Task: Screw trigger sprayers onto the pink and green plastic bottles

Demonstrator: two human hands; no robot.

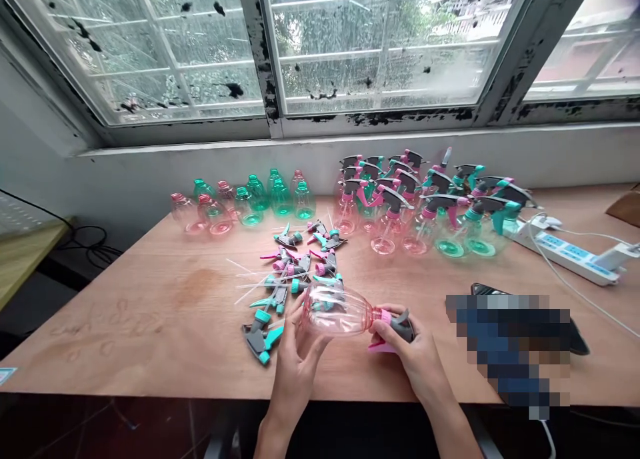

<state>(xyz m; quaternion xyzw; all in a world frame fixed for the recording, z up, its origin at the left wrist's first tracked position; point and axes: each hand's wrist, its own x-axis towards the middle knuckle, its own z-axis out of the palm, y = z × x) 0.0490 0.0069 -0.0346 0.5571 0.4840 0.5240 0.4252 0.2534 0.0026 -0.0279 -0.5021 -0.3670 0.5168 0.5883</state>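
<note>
Holding a pink spray bottle (pixel 337 312) sideways just above the plywood table (pixel 150 339).
Left hand (pixel 295 359) wraps its body, steadying it; right hand (pixel 407 352) is clamped on the grey trigger head (pixel 397 322) at the neck, loose trigger heads (pixel 295 272) lying just beyond.

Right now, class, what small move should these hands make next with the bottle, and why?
Probably twist the spray head tight with the right hand while the left hand steadies the pink bottle: it lies sideways between them, head at its neck.
</note>
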